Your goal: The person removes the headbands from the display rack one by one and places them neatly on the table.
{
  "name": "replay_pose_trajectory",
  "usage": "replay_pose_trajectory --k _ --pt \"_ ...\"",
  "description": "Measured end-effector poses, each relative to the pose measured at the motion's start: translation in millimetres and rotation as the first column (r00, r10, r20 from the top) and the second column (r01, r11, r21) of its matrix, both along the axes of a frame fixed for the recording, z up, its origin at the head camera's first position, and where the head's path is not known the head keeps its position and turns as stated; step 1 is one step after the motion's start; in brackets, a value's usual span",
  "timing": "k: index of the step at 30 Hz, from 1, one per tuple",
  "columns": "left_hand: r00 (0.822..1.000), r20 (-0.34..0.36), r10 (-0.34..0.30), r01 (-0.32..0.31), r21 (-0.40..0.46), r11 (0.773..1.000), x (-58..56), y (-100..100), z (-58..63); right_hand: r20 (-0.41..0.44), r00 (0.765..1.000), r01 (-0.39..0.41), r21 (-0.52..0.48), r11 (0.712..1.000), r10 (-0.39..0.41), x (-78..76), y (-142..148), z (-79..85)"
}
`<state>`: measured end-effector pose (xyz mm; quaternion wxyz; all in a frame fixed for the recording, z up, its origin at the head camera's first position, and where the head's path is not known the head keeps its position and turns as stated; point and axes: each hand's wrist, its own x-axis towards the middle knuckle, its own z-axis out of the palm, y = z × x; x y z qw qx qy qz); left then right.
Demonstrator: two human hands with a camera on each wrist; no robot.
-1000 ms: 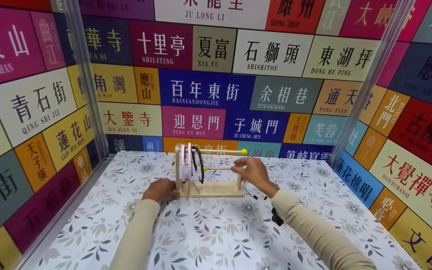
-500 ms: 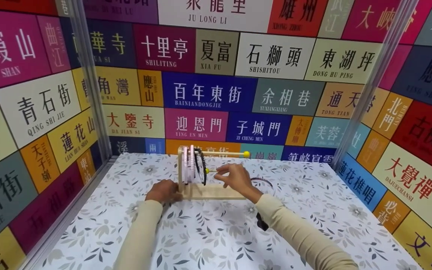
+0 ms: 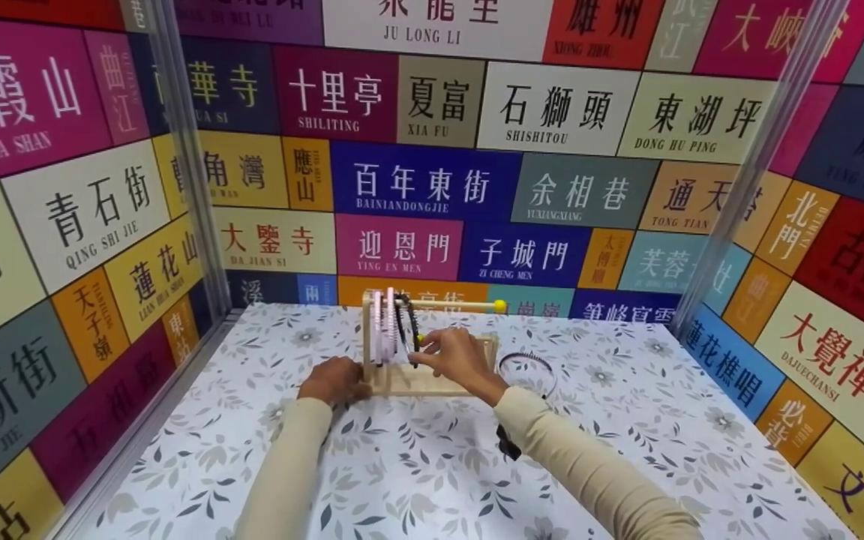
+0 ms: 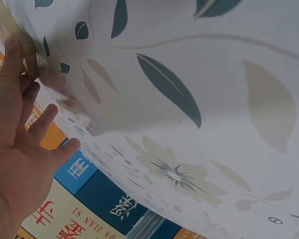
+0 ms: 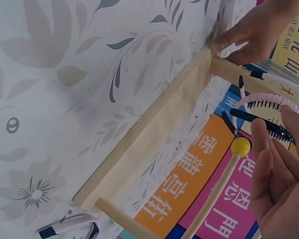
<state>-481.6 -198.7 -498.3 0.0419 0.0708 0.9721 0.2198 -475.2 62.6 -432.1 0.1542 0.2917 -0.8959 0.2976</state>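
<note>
A pale wooden headband rack (image 3: 432,381) has rods tipped with yellow balls (image 3: 500,306). Pink headbands (image 3: 381,330) and a black headband (image 3: 406,330) hang at its left upright. My right hand (image 3: 458,364) pinches the black headband between thumb and fingers, close to the lower rod's yellow ball (image 5: 240,146) in the right wrist view. With my left hand (image 3: 333,381) I hold the rack's left end at the base. The left wrist view shows that hand's outer fingers (image 4: 45,122) spread loosely; its grip on the wood is partly cut off.
Another thin headband (image 3: 526,357) lies on the table right of the rack. A leaf-patterned cloth (image 3: 417,480) covers the table. Sign-printed panels (image 3: 424,180) rise behind and at both sides, with metal posts (image 3: 199,172) at the corners.
My right hand has moved left along the lower rod, from its free end to the black headband. The headband on the table has come into fuller view. My left hand stays at the rack.
</note>
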Motion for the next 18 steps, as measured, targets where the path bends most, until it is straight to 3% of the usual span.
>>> replay_pose_trajectory --k 6,15,18 --pt "1.000 -0.014 -0.009 0.009 0.002 1.000 1.1 -0.5 -0.7 -0.012 1.000 -0.004 0.002 1.000 0.004 -0.9 -4.4 -0.3" --pt "0.999 -0.031 -0.028 0.027 -0.032 0.999 -15.6 -3.6 -11.2 -0.033 0.999 0.040 -0.007 0.999 -0.040 0.5 -9.2 5.3" --pt "0.999 -0.029 -0.033 0.033 -0.017 0.999 -15.2 -3.4 -11.9 -0.038 0.997 0.069 0.006 0.998 -0.068 -0.7 -8.6 5.9"
